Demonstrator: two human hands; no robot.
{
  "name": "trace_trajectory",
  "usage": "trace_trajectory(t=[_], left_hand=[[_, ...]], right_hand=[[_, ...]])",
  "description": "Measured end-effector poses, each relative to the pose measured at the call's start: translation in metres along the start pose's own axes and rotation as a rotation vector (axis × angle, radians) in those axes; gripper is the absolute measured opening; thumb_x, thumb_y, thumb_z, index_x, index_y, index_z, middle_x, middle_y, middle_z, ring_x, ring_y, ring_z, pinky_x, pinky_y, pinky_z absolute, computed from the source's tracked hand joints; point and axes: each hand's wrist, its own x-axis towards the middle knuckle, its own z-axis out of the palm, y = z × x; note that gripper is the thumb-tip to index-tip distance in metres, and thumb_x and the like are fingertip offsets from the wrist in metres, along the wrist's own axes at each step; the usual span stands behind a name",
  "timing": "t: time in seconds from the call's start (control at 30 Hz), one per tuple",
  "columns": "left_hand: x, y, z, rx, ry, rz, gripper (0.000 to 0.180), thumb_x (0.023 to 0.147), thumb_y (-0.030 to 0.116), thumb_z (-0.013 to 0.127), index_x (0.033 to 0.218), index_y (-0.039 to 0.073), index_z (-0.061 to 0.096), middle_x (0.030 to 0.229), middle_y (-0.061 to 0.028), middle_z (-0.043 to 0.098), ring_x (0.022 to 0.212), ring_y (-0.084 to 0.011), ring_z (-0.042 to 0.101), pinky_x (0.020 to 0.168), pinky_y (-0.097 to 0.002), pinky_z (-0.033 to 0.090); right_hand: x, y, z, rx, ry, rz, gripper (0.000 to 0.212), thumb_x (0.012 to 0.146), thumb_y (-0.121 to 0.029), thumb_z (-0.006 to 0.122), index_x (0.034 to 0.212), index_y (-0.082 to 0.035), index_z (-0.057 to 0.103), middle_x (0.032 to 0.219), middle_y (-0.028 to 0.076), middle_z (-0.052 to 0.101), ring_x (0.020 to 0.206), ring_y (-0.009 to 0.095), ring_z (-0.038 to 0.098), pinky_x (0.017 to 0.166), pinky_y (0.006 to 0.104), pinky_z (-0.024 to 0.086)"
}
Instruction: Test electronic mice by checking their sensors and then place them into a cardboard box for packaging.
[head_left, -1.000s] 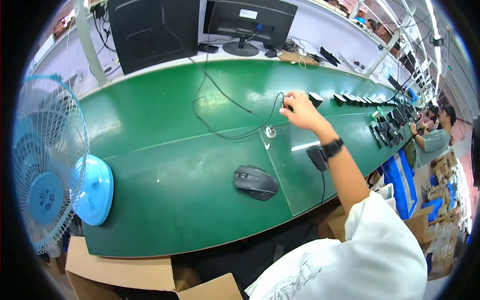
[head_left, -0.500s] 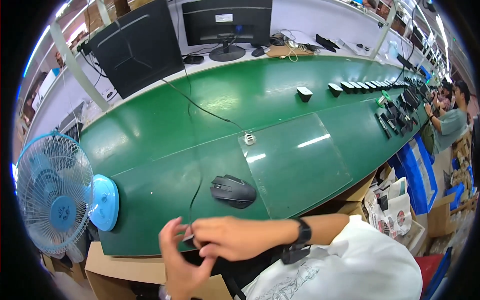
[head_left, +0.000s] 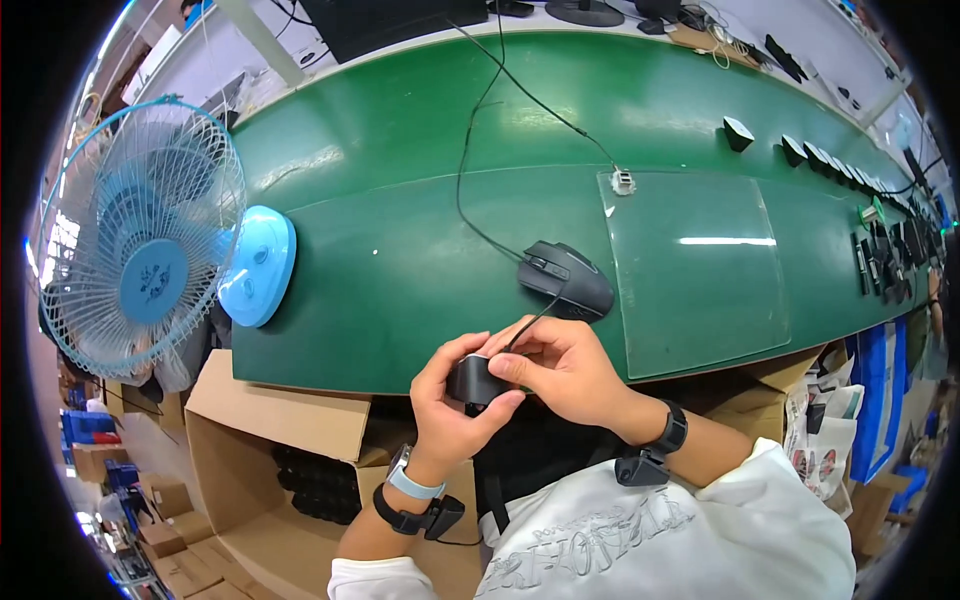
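My left hand (head_left: 447, 400) is closed around a small black rounded device (head_left: 474, 381), held just in front of the table's near edge. At its top, my right hand (head_left: 560, 368) pinches the end of a thin black cable (head_left: 535, 322); whether a plug sits in the device is hidden by the fingers. The cable runs up towards a black computer mouse (head_left: 566, 280) on the green table (head_left: 400, 300), just beyond my right hand. Another stretch of dark cable trails from the mouse to the far side.
At the left stands a blue fan (head_left: 150, 280). An open cardboard box (head_left: 230, 470) with dark items sits below the table's edge. A clear sheet (head_left: 700, 290) with a small white USB hub (head_left: 622, 182) lies at right. Several black pieces (head_left: 840, 170) line the back right.
The view has tilted down and swung left. My hands, earlier together at the cable end, are now apart around the black device, which my left hand holds.
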Motion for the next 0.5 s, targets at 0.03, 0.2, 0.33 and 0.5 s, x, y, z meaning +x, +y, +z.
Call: trace_trajectory(t=[0.03, 0.2, 0.33, 0.5], left_hand=[[0.001, 0.002, -0.003, -0.001, 0.008, 0.007, 0.061, 0.075, 0.014, 0.088, 0.126, -0.003, 0.061, 0.114, -0.0111, 0.068, 0.102, -0.0174, 0.066, 0.091, -0.0322, 0.053], [0.007, 0.003, -0.009, 0.141, -0.017, 0.106, 0.058, 0.073, 0.014, 0.089, 0.123, -0.002, 0.064, 0.111, -0.0137, 0.07, 0.101, -0.0215, 0.069, 0.09, -0.0334, 0.054], [0.005, 0.002, -0.005, 0.168, 0.013, 0.075, 0.059, 0.072, 0.014, 0.089, 0.123, -0.002, 0.064, 0.112, -0.0153, 0.07, 0.102, -0.022, 0.069, 0.09, -0.0338, 0.054], [0.006, 0.002, -0.01, -0.028, -0.018, -0.101, 0.049, 0.081, 0.012, 0.083, 0.123, -0.003, 0.063, 0.113, -0.0136, 0.071, 0.1, -0.0202, 0.069, 0.087, -0.0318, 0.054]], right_hand=[[0.002, 0.001, 0.002, -0.032, 0.032, -0.028, 0.014, 0.097, -0.007, 0.069, 0.102, 0.006, 0.068, 0.1, 0.011, 0.073, 0.094, 0.015, 0.07, 0.08, 0.0289, 0.059], [0.005, 0.005, 0.005, -0.006, 0.032, 0.063, 0.014, 0.096, -0.006, 0.07, 0.102, 0.006, 0.068, 0.098, 0.009, 0.072, 0.089, 0.014, 0.07, 0.079, 0.0284, 0.058], [0.007, 0.012, 0.012, -0.064, 0.077, -0.046, 0.012, 0.094, -0.005, 0.071, 0.102, 0.004, 0.069, 0.097, 0.008, 0.072, 0.088, 0.013, 0.069, 0.074, 0.0281, 0.058], [0.015, -0.009, -0.005, -0.505, 0.013, -0.088, 0.021, 0.087, -0.015, 0.08, 0.099, 0.0, 0.071, 0.086, 0.007, 0.071, 0.078, 0.016, 0.067, 0.065, 0.0288, 0.052]])
